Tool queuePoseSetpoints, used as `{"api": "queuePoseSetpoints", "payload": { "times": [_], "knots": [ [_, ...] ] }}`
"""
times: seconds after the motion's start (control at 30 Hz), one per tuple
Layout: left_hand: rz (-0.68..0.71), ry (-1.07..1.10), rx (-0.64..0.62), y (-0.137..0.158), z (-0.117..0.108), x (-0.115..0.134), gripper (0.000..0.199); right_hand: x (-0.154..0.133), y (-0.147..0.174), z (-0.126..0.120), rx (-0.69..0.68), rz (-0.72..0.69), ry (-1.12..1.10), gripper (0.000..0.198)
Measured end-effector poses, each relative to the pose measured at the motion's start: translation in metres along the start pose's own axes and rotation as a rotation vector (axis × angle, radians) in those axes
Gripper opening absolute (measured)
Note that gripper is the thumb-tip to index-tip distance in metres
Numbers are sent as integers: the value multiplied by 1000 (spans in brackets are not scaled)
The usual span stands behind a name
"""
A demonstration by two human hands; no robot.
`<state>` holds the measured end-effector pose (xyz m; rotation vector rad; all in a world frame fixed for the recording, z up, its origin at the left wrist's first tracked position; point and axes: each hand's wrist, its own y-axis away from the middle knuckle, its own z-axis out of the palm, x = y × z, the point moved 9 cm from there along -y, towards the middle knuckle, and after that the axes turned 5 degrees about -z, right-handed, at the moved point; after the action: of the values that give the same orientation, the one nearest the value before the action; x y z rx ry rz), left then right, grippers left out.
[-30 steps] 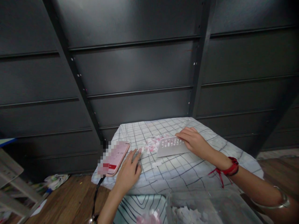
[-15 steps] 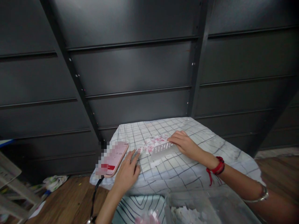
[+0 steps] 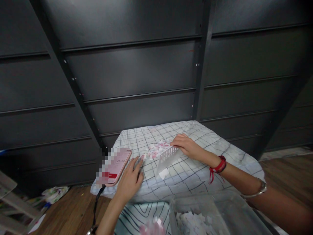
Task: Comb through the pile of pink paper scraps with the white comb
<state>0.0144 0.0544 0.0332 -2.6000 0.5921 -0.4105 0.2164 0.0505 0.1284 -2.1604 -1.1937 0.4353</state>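
My right hand (image 3: 184, 144) grips the top edge of a white slotted plastic panel (image 3: 164, 160), fingers wrapped over it. The panel stands tilted on the checked cloth (image 3: 195, 168). Small pink-and-white pieces (image 3: 156, 150) lie in a loose heap behind it, and a white scrap (image 3: 163, 173) lies at its near lower edge. My left hand (image 3: 130, 179) rests on the cloth with its fingers spread. Its index fingertip is at the left end of the heap, beside a pink piece; whether it touches cannot be made out.
Left of my left hand lies a pink phone (image 3: 118, 166) with a black strap. Nearest me are a clear plastic bin (image 3: 172, 212) with white scraps and a striped teal cloth (image 3: 137, 212) bearing blurred pink pieces. A dark panelled wall (image 3: 137, 71) rises behind.
The slotted panel has turned, its lower left end now nearer to me, and the white scrap beside it shows more. The left hand looks the same; the view has shifted slightly.
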Motion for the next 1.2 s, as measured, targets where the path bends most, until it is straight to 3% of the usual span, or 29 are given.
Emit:
{"api": "queuePoseSetpoints", "payload": {
  "times": [0.27,0.47,0.7,0.9,1.2],
  "knots": [
    [94,-111,23,-3,-4,10,47,-1,34,-44,-77,25,1,24],
    [194,-81,-67,-21,-8,38,46,-3,36,-65,13,60,95,24],
    [45,50,-51,-53,3,12,49,9,17,-43,45,132,331,27],
    [-69,127,-50,-46,19,-5,58,1,-7,-19,53,102,454,29],
    [-134,180,-34,-43,24,-16,61,-22,-30,4,12,11,504,22]
  ]
}}
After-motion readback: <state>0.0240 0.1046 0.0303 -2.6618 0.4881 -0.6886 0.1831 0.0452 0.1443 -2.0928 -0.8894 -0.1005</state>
